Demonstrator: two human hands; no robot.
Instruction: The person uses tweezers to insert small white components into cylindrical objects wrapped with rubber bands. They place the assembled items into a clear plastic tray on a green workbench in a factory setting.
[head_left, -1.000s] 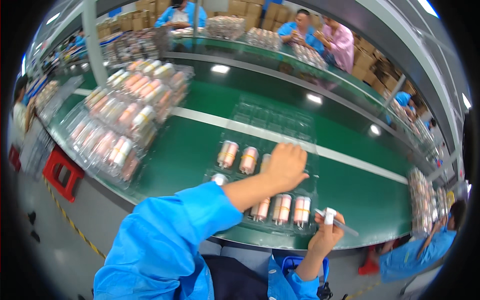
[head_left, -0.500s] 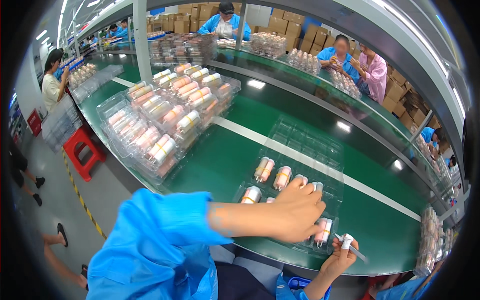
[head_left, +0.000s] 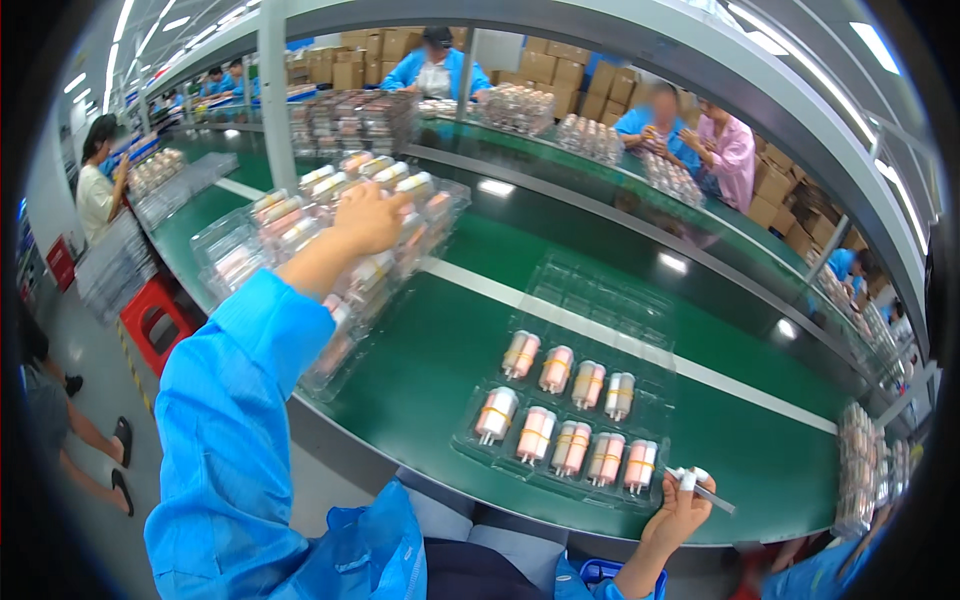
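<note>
My left hand (head_left: 368,220) reaches over the stack of filled clear plastic trays (head_left: 222,238) at left. Its fingers are apart and touch or hover just over the pink and white cylinders; their tips are partly hidden. In front of me an open clear blister tray (head_left: 598,285) lies on the green belt. Its near half holds two rows of pink, white and greyish cylinder pairs (head_left: 536,434) with yellow bands and short prongs. By the tray's right corner, my right hand (head_left: 674,522) is closed on a thin grey metal tool (head_left: 718,500). White wrapping (head_left: 688,480) covers a fingertip.
The green belt (head_left: 440,350) runs under both trays, with a white stripe along it. A metal post (head_left: 275,110) rises behind the stack. More filled trays (head_left: 858,470) stand at far right. Co-workers sit across the belt; a red stool (head_left: 158,320) stands at left.
My left hand has left the open tray and swung left and away from me to the stack. The tray's cylinder rows are uncovered. My right hand keeps its grip beside the tray.
</note>
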